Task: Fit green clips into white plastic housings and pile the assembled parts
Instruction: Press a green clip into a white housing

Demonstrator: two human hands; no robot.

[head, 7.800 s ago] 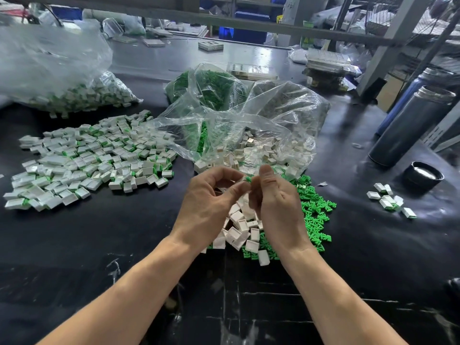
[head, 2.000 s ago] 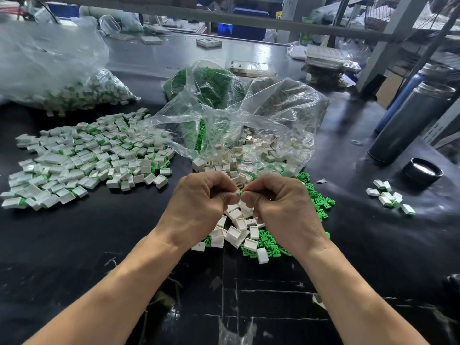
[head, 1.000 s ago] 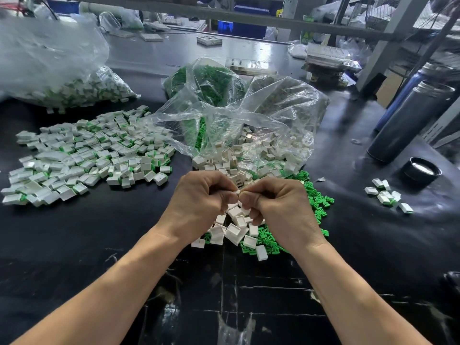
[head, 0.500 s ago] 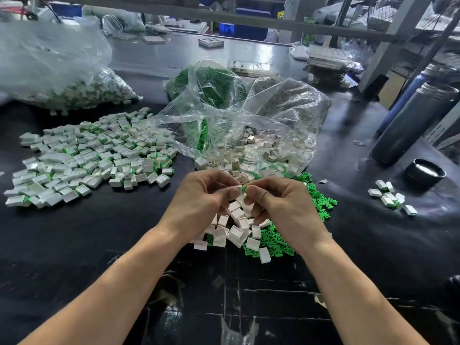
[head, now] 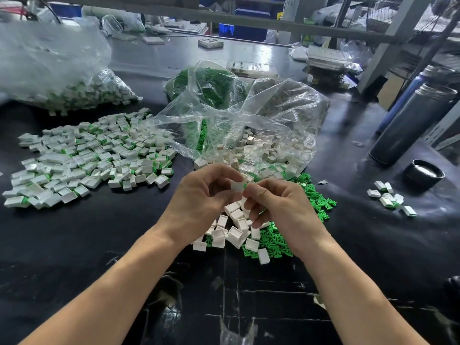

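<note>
Pinching is what the fingers (head: 256,194) are seen doing: a white housing (head: 236,187) is held between the thumb and fingertips of the left hand (head: 199,200), while a green clip (head: 245,186) is pressed at its right end by the thumb and forefinger of the right hand (head: 281,207). Only a sliver of green is left showing. A second ago both fists were closed tight over the pair and nothing of it could be seen; half a second ago a green tip was exposed between the thumbs; now the fingers have been loosened and the housing is laid bare with the clip nearly sunk in. From that it is judged that the push has been made and the fit is being checked or finished; whether the clip is fully seated cannot be told.

Below the hands, loose housings (head: 236,227) and clips (head: 313,195) are heaped on the worktop (head: 99,232). Behind them the open bags (head: 249,115) of stock are spread. Well to the left the pile (head: 87,158) of assembled parts is laid out, where this piece is expected to be dropped next
</note>
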